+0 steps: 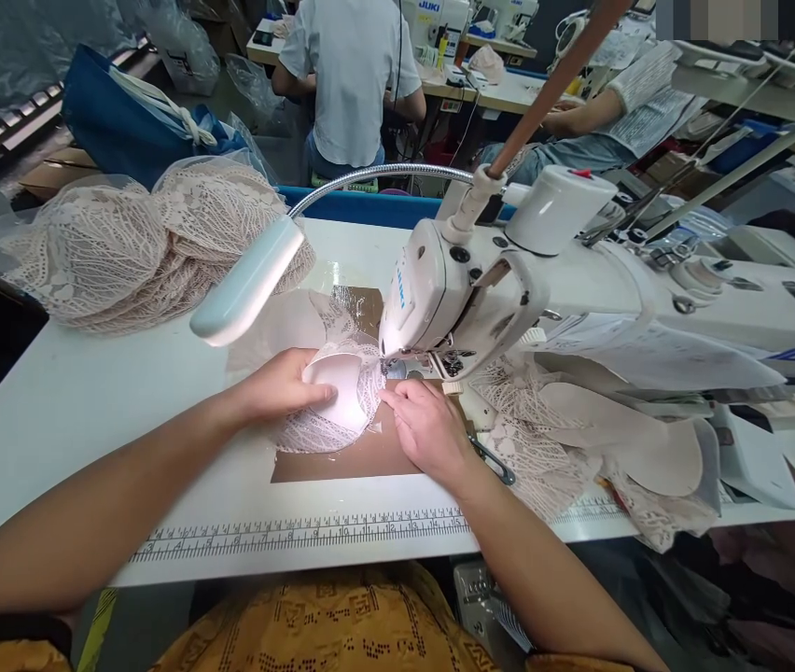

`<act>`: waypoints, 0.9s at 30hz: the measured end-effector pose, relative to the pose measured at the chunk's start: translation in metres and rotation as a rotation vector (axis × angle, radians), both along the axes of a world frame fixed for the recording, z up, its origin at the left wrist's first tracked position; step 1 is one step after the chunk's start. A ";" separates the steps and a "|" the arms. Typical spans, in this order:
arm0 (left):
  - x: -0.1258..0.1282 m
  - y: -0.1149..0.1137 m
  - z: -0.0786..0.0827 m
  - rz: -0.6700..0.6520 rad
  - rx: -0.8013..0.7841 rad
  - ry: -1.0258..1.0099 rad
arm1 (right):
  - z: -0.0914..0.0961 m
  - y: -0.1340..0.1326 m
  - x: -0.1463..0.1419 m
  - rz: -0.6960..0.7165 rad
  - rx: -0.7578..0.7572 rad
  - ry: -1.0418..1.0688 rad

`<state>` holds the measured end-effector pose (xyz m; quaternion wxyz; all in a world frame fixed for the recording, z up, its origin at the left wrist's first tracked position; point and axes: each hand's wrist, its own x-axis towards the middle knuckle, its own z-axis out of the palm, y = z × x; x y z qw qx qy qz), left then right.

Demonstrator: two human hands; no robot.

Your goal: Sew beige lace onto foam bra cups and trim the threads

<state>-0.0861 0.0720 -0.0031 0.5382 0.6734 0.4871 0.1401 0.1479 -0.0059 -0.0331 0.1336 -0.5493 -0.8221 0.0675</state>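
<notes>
A pale pink lace bra cup [342,390] lies under the head of the white sewing machine [425,294], its right edge close to the needle area. My left hand [285,385] grips the cup's left side, thumb on the smooth inner face and fingers underneath. Close to the presser foot, my right hand [432,425] has its bent fingers pinched on the lace edge. The needle tip itself is too small to make out. Beneath the cup is a brown sheet [331,469]. Thread snips [494,461] rest beside my right wrist.
Lace cups [104,247] are piled at the left; more lace pieces [530,443] lie at the right. A lamp [250,280] hangs over the work. A printed ruler [299,537] runs along the front edge. Ahead, a person [352,79] sits at another table.
</notes>
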 end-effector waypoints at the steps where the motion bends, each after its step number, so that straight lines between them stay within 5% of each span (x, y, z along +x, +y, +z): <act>1: 0.000 0.000 -0.001 -0.004 -0.003 0.002 | 0.000 0.000 0.000 -0.003 -0.004 -0.003; 17: 0.004 -0.001 -0.005 -0.036 0.101 -0.017 | -0.005 0.004 0.000 -0.118 0.107 -0.077; 27: 0.006 -0.003 -0.003 -0.037 0.099 -0.012 | -0.001 0.003 -0.005 -0.055 0.073 -0.128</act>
